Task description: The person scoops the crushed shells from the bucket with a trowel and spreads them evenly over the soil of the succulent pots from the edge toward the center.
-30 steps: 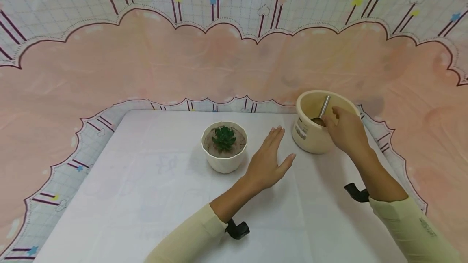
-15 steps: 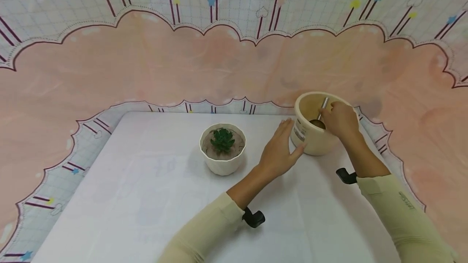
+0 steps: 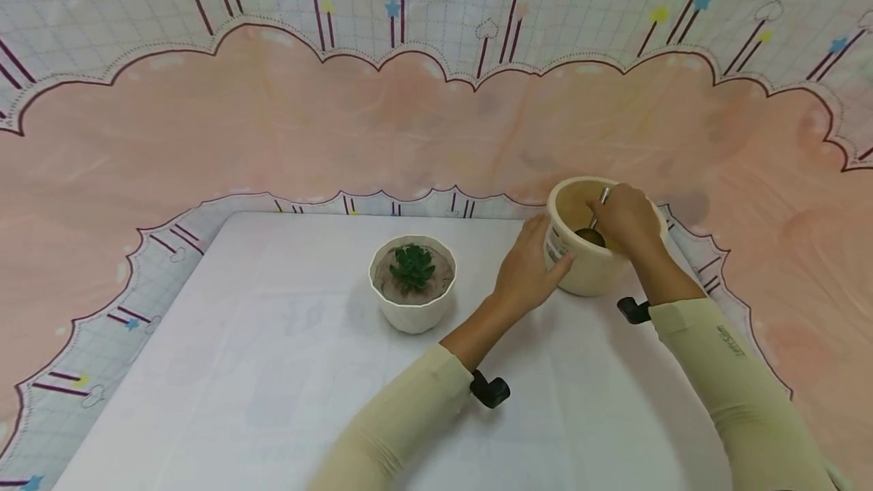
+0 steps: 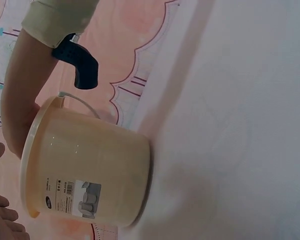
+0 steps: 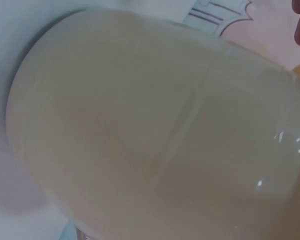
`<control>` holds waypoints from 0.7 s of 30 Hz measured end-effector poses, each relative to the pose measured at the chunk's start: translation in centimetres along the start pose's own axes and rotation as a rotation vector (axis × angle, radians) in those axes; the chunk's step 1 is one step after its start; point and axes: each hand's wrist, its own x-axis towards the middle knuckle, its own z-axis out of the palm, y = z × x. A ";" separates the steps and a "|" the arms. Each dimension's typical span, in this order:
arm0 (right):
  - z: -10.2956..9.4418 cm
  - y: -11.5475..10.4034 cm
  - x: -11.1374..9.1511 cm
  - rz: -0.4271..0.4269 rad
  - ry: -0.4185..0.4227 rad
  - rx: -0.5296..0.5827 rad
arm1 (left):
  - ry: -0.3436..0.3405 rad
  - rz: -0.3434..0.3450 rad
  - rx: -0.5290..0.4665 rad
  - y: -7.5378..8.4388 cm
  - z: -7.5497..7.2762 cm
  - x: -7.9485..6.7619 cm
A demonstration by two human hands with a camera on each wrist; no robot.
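Note:
A cream bucket (image 3: 588, 271) stands upright at the right back of the table, a printed label on its side. My right hand (image 3: 624, 222) reaches over its rim, with its fingers round the silver handle of a ladle (image 3: 589, 236). The ladle's dark round bowl shows against the near inner wall. My left hand (image 3: 528, 267) is at the bucket's left side, fingers extended and overlapping the rim in the head view. In the left wrist view its fingers (image 4: 7, 215) lie beside the rim, holding nothing. The right wrist view is filled by the bucket's outer wall (image 5: 155, 120); my right fingers are hidden there.
A white faceted pot (image 3: 412, 317) with a green succulent (image 3: 412, 267) stands left of my left hand. The white tabletop (image 3: 239, 370) ends at a patterned cloth backdrop (image 3: 409, 127). A bucket handle (image 4: 82, 101) hangs at the bucket's far side.
My right hand has gone further into the bucket and closed round the ladle's handle. My left hand has moved right, up to the bucket's side. The head view has shifted slightly.

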 end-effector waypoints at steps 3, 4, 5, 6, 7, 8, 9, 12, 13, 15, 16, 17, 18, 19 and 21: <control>0.1 0.2 0.5 0.006 0.010 0.000 | -0.012 -0.021 0.011 0.1 0.4 0.5; 0.1 0.3 0.8 0.007 0.015 -0.008 | -0.017 -0.028 0.016 0.1 0.5 0.7; 0.1 0.4 1.0 0.003 0.019 -0.015 | -0.022 -0.033 0.023 0.0 0.6 0.9; 0.1 0.5 1.2 -0.002 0.022 -0.029 | -0.027 -0.040 0.028 0.0 0.7 1.1; 0.0 0.6 1.4 -0.006 0.024 -0.037 | -0.030 -0.047 0.031 0.0 0.7 1.3; 0.0 0.7 1.6 -0.005 0.026 -0.042 | -0.034 -0.053 0.036 0.0 0.7 1.6; 0.0 0.8 1.8 -0.003 0.026 -0.047 | -0.038 -0.058 0.040 -0.1 0.7 1.8; 0.0 1.0 2.0 0.006 0.005 -0.040 | -0.043 -0.080 0.042 -0.2 0.8 2.4; 0.0 1.1 2.1 0.007 0.000 -0.037 | -0.044 -0.083 0.035 -0.3 0.9 2.5; 0.0 1.2 2.3 0.005 -0.019 -0.035 | -0.045 -0.089 0.015 -0.4 1.0 2.8; -0.1 1.2 2.4 0.006 -0.033 -0.032 | -0.046 -0.092 0.001 -0.5 1.1 2.9; -0.1 1.3 2.6 0.007 -0.043 -0.028 | -0.048 -0.094 -0.012 -0.5 1.2 3.0; -0.1 1.3 2.7 0.003 -0.056 -0.026 | -0.051 -0.095 -0.025 -0.6 1.3 3.1; -0.1 1.4 2.9 0.004 -0.070 -0.017 | -0.052 -0.095 -0.040 -0.7 1.4 3.2; -0.1 1.6 3.2 0.017 -0.103 0.017 | -0.057 -0.100 -0.052 -0.7 1.6 3.4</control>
